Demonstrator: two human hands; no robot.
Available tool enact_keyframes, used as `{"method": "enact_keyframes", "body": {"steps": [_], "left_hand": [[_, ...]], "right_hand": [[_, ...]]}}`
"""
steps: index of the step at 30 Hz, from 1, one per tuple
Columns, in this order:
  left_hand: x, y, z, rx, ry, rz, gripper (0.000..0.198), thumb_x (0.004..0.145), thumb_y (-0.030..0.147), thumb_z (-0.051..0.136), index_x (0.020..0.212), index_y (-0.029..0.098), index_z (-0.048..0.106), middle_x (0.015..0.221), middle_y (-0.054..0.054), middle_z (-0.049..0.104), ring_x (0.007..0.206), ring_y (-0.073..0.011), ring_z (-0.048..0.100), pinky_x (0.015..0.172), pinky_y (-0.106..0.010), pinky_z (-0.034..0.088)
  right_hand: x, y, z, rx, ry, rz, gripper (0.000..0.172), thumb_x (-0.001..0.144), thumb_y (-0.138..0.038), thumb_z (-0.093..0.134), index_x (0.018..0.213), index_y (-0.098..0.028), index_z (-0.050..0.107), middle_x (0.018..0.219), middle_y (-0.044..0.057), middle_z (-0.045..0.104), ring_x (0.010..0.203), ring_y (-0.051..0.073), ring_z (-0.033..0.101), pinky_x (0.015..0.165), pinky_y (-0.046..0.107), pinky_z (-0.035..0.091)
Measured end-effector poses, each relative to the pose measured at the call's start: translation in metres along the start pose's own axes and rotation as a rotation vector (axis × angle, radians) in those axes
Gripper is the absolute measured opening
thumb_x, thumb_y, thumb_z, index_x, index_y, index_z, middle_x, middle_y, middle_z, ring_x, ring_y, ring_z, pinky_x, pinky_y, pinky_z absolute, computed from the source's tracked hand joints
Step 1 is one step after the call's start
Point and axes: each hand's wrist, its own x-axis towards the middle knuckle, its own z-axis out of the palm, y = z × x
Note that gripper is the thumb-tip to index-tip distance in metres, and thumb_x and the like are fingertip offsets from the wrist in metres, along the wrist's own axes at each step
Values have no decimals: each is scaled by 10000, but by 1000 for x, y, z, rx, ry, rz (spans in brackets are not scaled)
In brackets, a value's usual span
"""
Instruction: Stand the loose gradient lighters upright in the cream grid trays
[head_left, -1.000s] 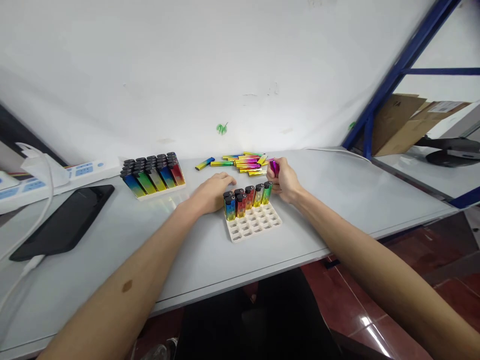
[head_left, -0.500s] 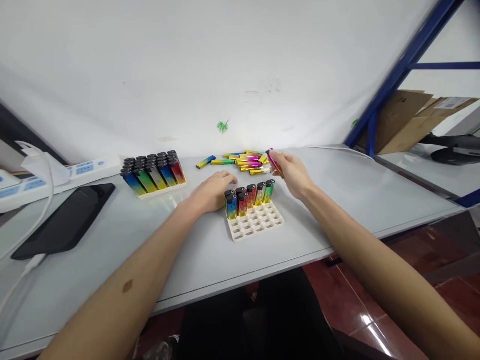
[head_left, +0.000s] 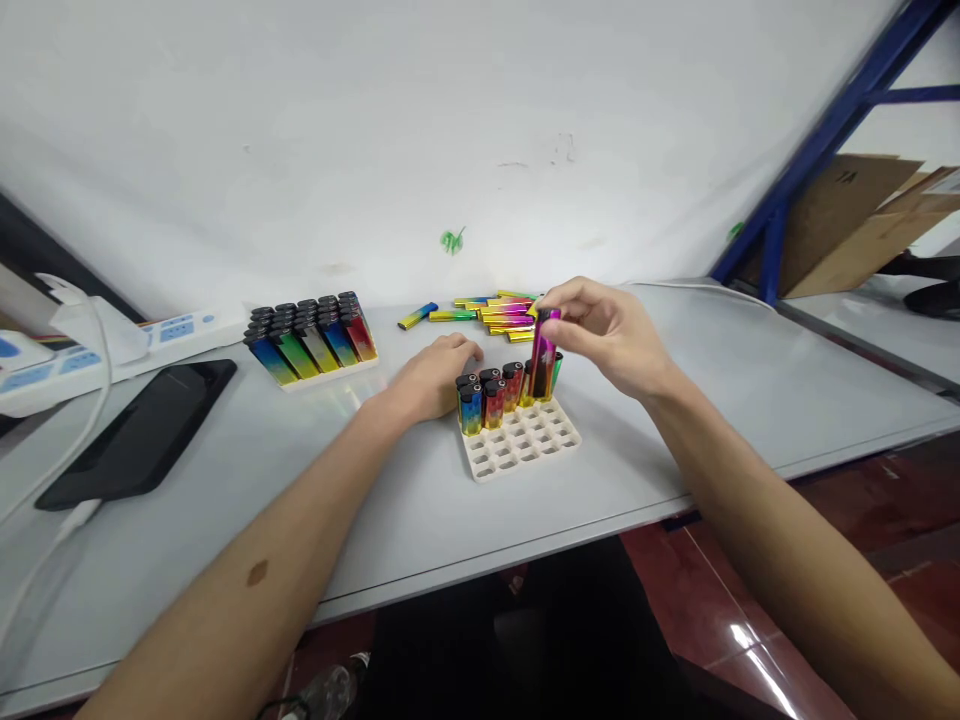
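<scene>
Upright over the white slotted tray (head_left: 529, 455), a pink-and-gold lighter (head_left: 541, 362) is pinched between the thumb and fingers of my right hand (head_left: 611, 335). Its lower end is among the back row; I cannot tell if it sits in a slot. Several standing lighters (head_left: 493, 402) with black tops fill the tray's left and back slots. My left hand (head_left: 435, 378) curls around the tray's back left corner, its fingertips partly hidden behind the lighters. Behind lies a loose pile of shiny lighters (head_left: 510, 318), with a blue-yellow lighter (head_left: 417, 317) at its left.
A full tray of lighters (head_left: 313, 340) stands at the back left. Further left are a black phone (head_left: 139, 435) on a cable and a white power strip (head_left: 176, 330). A wall (head_left: 360, 150) closes the back; cardboard boxes (head_left: 862, 225) stand beyond a blue frame at right.
My right hand has brought the pink-and-gold lighter from the pile toward me, over the tray's back row, and turned it upright. My left hand has stayed by the tray. The view has shifted slightly.
</scene>
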Motion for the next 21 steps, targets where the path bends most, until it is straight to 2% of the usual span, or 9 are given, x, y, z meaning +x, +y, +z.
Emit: {"method": "enact_keyframes", "body": {"steps": [3, 6, 12, 21], "left_hand": [[1, 0, 1, 7, 5, 5, 217, 853, 281, 537, 1054, 212, 580, 1117, -93, 609, 1089, -272, 572, 886, -379, 498], [1, 0, 0, -3, 1, -3, 178, 857, 302, 538, 1007, 215, 579, 1089, -91, 615, 1076, -273, 572, 888, -385, 496], [0, 3, -3, -17, -20, -38, 217, 851, 313, 543, 1040, 215, 581, 1130, -94, 613, 1105, -283, 570, 909, -396, 492], [0, 2, -2, -25, -10, -13, 210, 851, 299, 527, 1033, 219, 594, 1112, -93, 615, 1100, -280, 563, 892, -393, 497]], "right_hand": [[-3, 0, 2, -113, -180, -119, 219, 714, -367, 824, 829, -229, 698, 912, 27, 675, 906, 201, 609, 858, 365, 480], [-4, 2, 4, -208, -316, -184, 187, 729, -345, 817, 852, -249, 713, 909, 20, 666, 931, 216, 590, 910, 402, 456], [-3, 6, 4, -338, -309, -263, 195, 734, -360, 819, 881, -281, 718, 1000, 27, 575, 1061, 239, 524, 1001, 454, 404], [-1, 5, -3, -310, -360, -225, 199, 730, -374, 814, 884, -288, 721, 1026, 31, 580, 1114, 259, 526, 1017, 491, 415]]}}
